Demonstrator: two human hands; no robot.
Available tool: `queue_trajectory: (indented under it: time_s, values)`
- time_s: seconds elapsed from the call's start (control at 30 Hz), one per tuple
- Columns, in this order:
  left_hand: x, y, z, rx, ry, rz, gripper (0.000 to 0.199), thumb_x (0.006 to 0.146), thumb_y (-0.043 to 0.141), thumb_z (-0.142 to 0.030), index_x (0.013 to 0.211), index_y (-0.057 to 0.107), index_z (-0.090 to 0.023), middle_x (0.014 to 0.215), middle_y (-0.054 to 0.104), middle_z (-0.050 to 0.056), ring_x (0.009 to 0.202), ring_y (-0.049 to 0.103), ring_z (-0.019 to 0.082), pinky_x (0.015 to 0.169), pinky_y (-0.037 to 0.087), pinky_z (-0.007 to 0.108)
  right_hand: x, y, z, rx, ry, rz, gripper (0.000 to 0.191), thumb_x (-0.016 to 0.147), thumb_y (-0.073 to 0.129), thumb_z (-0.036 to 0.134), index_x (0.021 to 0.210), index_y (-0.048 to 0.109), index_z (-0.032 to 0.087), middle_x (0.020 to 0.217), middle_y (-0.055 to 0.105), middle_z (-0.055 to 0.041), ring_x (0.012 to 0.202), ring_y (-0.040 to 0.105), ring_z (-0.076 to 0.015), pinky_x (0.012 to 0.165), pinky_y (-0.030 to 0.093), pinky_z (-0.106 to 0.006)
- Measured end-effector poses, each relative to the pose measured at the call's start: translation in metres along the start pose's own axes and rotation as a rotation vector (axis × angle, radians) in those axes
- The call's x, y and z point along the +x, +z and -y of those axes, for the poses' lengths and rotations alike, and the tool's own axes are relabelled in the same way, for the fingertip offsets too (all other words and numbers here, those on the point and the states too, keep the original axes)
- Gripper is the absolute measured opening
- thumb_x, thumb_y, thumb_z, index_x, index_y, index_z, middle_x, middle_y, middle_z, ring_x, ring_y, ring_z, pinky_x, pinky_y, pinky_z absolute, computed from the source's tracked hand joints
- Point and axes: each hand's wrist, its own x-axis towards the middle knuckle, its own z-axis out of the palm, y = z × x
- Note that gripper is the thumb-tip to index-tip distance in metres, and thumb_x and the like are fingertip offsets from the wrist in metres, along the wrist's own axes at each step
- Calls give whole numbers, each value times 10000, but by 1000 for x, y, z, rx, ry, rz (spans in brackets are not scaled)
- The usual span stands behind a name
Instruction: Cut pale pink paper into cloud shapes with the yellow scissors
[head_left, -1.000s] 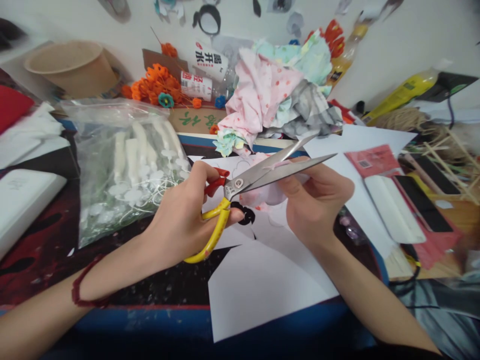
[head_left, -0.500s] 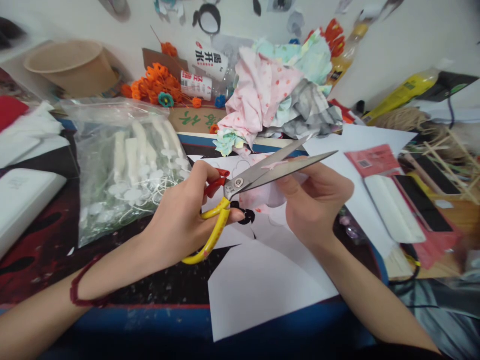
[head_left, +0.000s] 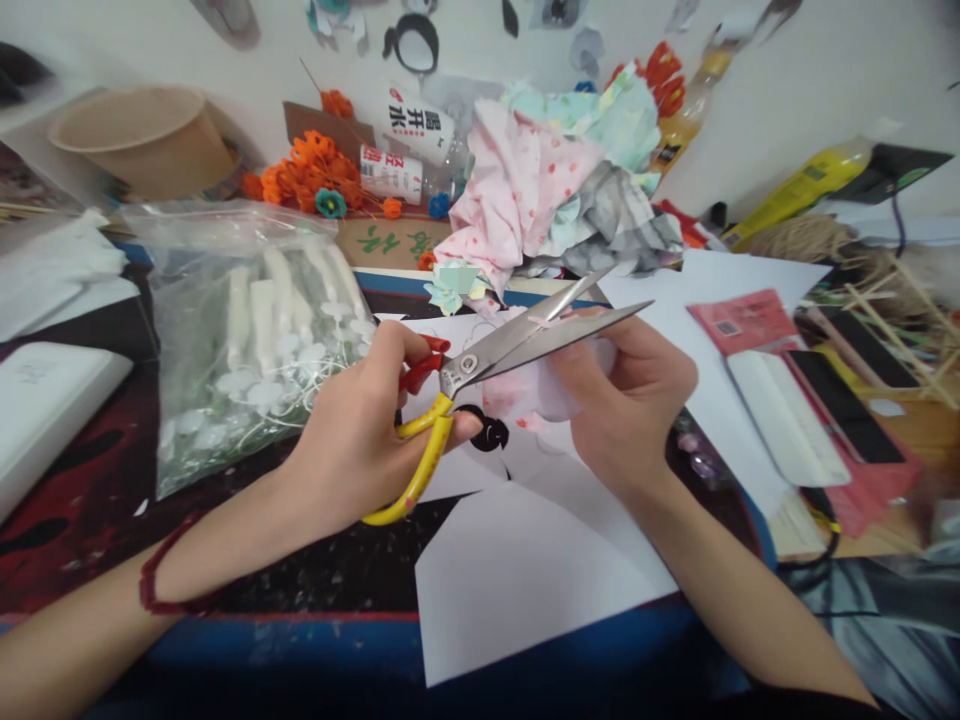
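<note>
A dark table (head_left: 300, 575) with a blue edge spans the foreground, and a clear plastic bag (head_left: 187, 290) of white and green pieces lies on its left side. Toward the back sits a crumpled cloth heap (head_left: 517, 180) in pink, pale green and grey. White paper (head_left: 525, 580) covers the middle, beneath the hands. The left hand (head_left: 360, 430) is clamped around the red and yellow handles of the scissors (head_left: 469, 365), whose blades stand apart, tips pointing toward the right hand (head_left: 630, 410). That hand's thumb and fingers are pinched together on a pale pink piece (head_left: 553, 385), which is at the blades, above the paper. A small black cutout (head_left: 487, 430) shows just beside the left thumb.
</note>
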Motion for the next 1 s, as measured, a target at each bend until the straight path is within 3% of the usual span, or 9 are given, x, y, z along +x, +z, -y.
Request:
queue_trajectory:
  time_s: [0.3, 0.57, 1.0]
  values:
    - [0, -2, -3, 117, 5, 18, 428, 779, 666, -421, 1073, 404, -254, 1024, 694, 82, 937, 722, 299, 764, 610, 480, 2, 0, 1, 34, -4, 4, 89, 826, 743, 234, 899, 758, 283, 873, 781, 37, 819, 732, -153, 796, 621, -336]
    - [-2, 1, -3, 96, 20, -3, 448, 778, 692, -427, 1065, 390, -263, 1084, 687, 89, 968, 721, 296, 769, 608, 471, 1, 1, 1, 6, -32, 7, 134, 835, 729, 197, 915, 769, 297, 875, 786, 32, 805, 732, -144, 765, 619, -314]
    - [-1, 1, -7, 87, -30, 11, 495, 764, 687, -544, 1060, 421, -250, 927, 679, 60, 819, 723, 281, 694, 616, 439, -1, 3, -4, 40, -88, -34, 151, 801, 754, 148, 894, 776, 264, 826, 778, 38, 747, 713, -121, 697, 589, -272]
